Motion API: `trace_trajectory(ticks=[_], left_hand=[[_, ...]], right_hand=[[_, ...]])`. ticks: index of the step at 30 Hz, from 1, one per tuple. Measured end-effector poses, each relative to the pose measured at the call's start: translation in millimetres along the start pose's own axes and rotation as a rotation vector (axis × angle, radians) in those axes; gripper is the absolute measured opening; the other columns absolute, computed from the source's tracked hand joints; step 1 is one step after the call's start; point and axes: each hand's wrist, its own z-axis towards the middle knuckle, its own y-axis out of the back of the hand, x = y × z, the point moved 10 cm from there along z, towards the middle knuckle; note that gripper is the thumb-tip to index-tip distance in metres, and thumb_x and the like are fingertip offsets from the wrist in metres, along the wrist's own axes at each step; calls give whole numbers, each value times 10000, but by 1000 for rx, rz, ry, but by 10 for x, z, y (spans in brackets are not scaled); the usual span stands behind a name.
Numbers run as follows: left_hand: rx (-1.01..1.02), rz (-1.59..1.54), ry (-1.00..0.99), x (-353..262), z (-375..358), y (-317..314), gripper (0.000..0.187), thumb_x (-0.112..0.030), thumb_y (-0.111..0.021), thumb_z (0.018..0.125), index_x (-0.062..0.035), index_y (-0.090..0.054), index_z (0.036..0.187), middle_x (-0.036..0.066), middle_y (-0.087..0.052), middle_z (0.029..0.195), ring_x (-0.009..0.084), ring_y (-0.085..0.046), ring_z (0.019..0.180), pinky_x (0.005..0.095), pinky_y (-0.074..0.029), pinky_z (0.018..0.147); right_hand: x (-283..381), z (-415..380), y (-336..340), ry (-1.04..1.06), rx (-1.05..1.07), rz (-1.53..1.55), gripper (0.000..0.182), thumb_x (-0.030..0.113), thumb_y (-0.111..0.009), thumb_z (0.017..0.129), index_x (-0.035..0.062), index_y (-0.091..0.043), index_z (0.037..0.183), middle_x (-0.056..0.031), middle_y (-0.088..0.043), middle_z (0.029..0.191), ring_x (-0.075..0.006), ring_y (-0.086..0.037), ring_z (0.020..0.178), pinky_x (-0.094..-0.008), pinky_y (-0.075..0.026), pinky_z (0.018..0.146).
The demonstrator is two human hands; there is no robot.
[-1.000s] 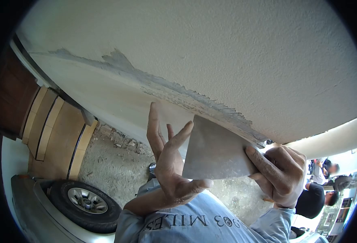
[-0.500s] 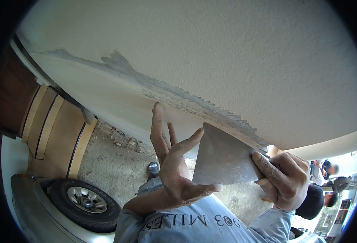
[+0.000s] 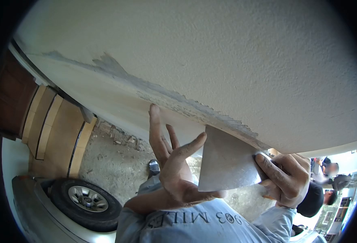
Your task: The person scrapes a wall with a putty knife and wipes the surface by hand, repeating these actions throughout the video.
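Note:
My right hand [image 3: 286, 178] is closed around a putty knife [image 3: 229, 162], its index finger pressed along the wide metal blade. The blade's upper corner meets the lower edge of a wall ledge [image 3: 178, 107], where a strip of grey filler [image 3: 158, 89] runs with ragged edges. Left of the blade, my left hand [image 3: 176, 170] is open with its fingers spread. One of its fingertips points up at the ledge's underside, another is right at the blade's left edge, and the thumb lies along the blade's bottom edge. Both hands are dusty.
Overhead spreads the pale textured wall [image 3: 247, 60]. Below left are tiled steps [image 3: 61, 133], rubble [image 3: 123, 137] on the rough floor and a car wheel [image 3: 87, 198]. At the far right a person in a dark cap [image 3: 311, 201] and other people are partly visible.
The putty knife has shifted slightly right and down in view, its lower edge now overlapping my left thumb. My left hand keeps its spread pose, and the view has tilted a little.

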Motion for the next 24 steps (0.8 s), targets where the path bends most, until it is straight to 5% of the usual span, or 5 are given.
trace_trajectory(ticks=[24], left_hand=[[46, 64, -87, -79, 91, 29, 776, -649, -607, 636, 3, -545, 1053, 327, -66, 1356, 469, -15, 1275, 680, -69, 947]], right_hand=[[85, 130, -49, 18, 54, -61, 419, 380, -633, 687, 116, -646, 1012, 7, -450, 502, -69, -444, 427, -252, -373, 361]])
